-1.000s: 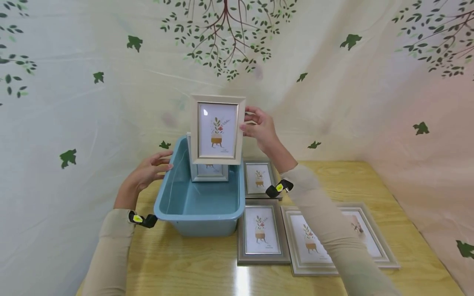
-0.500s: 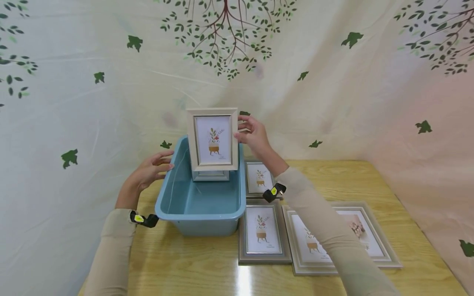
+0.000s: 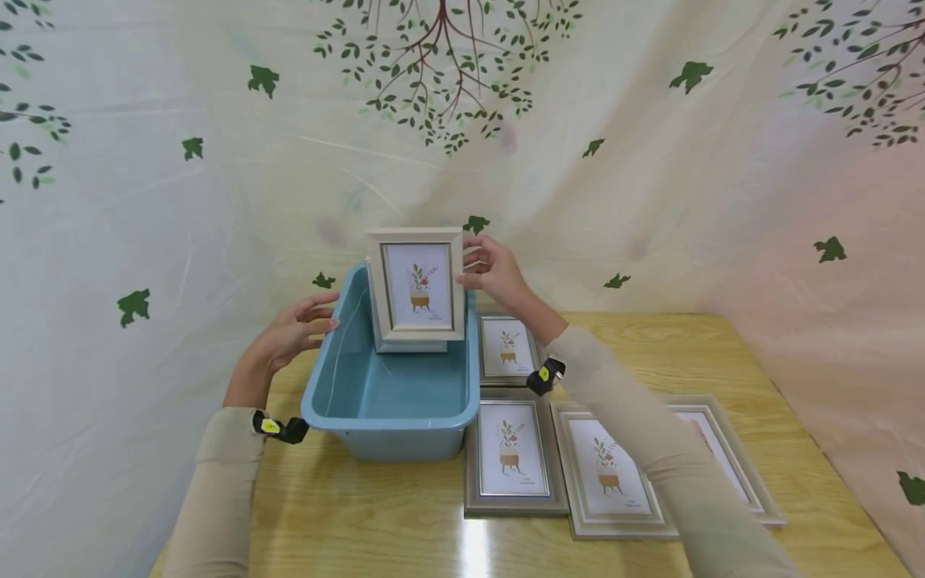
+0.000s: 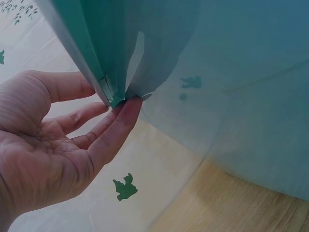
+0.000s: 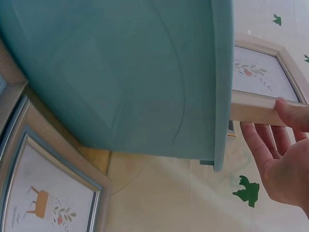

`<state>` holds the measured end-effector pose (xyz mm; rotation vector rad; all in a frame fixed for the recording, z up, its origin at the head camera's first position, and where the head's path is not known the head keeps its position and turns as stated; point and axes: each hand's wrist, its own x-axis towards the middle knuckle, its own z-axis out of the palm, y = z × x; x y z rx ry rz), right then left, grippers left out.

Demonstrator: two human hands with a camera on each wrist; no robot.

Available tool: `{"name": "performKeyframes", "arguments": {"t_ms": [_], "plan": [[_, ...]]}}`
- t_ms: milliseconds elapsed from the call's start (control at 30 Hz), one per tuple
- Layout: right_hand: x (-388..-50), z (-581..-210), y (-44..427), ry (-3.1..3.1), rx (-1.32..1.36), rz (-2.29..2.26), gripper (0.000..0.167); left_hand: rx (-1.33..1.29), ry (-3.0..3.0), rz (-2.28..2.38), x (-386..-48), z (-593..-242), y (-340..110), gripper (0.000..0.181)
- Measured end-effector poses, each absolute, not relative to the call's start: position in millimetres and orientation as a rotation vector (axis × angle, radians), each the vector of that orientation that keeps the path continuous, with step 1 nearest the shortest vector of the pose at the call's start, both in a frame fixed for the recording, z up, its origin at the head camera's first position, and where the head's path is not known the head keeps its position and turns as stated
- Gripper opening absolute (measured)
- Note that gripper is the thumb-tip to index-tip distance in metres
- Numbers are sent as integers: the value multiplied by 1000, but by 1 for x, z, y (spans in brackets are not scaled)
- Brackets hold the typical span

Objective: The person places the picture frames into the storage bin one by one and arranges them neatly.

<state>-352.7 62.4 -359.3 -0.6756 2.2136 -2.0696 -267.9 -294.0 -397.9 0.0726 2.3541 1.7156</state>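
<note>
A blue plastic basin [image 3: 393, 421] stands on the table. My left hand [image 3: 289, 337] holds its left rim; in the left wrist view the thumb [image 4: 67, 86] lies on one side of the rim and the fingertips touch the other. With thumb and fingers, my right hand [image 3: 495, 273] pinches the right edge of a cream picture frame [image 3: 374, 281]. That frame is upright, its lower part inside the basin's far end, plant picture facing me. Behind it a pale frame [image 3: 412, 347] stands in the basin, mostly hidden.
Right of the basin, a small frame [image 3: 506, 379] and a grey-brown frame [image 3: 515, 506] lie on the wooden table [image 3: 361, 522]. A wide double frame [image 3: 614, 530] lies partly under my right forearm. A leaf-patterned cloth [image 3: 289, 185] hangs behind.
My right hand has lowered the cream picture frame into the basin's far end, in front of the pale frame, and slightly to the left. My left hand has stayed at the rim.
</note>
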Motion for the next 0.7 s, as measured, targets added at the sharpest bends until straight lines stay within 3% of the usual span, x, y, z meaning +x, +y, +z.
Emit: {"name": "performKeyframes", "arguments": {"t_ms": [700], "plan": [[-357, -372, 55, 2353, -789, -1822, 50, 67, 2332, 1729, -268, -398, -294, 69]]}}
